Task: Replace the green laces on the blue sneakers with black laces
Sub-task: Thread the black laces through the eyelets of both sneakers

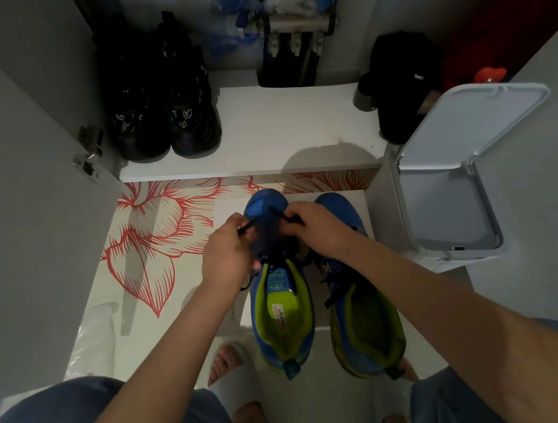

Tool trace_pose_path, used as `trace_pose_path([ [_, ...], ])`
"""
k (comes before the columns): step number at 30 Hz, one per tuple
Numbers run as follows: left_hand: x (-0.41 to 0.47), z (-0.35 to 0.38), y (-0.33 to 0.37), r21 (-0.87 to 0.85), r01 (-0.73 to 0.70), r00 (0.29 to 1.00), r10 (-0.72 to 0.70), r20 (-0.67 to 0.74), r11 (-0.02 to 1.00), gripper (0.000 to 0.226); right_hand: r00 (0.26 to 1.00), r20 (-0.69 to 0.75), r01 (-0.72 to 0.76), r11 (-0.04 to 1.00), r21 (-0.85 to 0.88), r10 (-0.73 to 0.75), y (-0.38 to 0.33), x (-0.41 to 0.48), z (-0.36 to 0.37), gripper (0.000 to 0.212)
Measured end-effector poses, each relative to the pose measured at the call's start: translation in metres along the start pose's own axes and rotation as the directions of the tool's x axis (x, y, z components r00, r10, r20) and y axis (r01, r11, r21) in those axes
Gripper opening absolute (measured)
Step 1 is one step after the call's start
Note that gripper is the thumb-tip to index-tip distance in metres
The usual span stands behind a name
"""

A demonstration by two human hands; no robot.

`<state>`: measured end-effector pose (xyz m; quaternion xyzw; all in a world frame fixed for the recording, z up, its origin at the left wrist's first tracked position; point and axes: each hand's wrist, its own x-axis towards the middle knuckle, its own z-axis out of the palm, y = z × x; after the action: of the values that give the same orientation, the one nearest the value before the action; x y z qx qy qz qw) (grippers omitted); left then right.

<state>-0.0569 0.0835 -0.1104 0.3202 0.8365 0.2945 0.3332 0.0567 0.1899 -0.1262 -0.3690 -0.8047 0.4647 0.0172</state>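
- The left hand and right hand each pinch a stretch of black lace.
- Both hands work over the forefoot of one blue sneaker, and they hide its eyelets.
- The second sneaker stands just beside it and seems to carry dark lacing.
- Probable step: lacing the first sneaker. The next move calls for evening the ends, then crossing them upward.
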Motion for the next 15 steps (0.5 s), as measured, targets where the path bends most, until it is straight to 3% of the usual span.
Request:
trace_pose_path([
  [5, 0.001, -0.002, 0.004, -0.051, 0.058, 0.998, -0.057, 0.025, 0.997, 0.015, 0.998, 0.010, 0.055, 0.939, -0.341, -0.055, -0.006, -0.003, -0.001, 0.024],
  [9, -0.001, 0.000, 0.007, -0.104, 0.062, 0.998, -0.059, 0.028, 0.993, 0.014, 0.961, -0.017, 0.202, 0.743, -0.638, -0.276, -0.012, -0.002, 0.007, 0.015],
  [13, -0.004, 0.002, 0.010, -0.198, 0.101, 0.995, -0.098, 0.024, 0.975, 0.016, 0.974, -0.014, 0.163, 0.735, -0.659, -0.228, -0.012, 0.000, 0.007, 0.019],
  [15, -0.005, 0.003, 0.011, -0.238, 0.103, 0.995, -0.101, 0.021, 0.966, 0.019, 0.986, -0.009, 0.133, 0.819, -0.559, -0.166, -0.012, 0.001, 0.002, 0.019],
])
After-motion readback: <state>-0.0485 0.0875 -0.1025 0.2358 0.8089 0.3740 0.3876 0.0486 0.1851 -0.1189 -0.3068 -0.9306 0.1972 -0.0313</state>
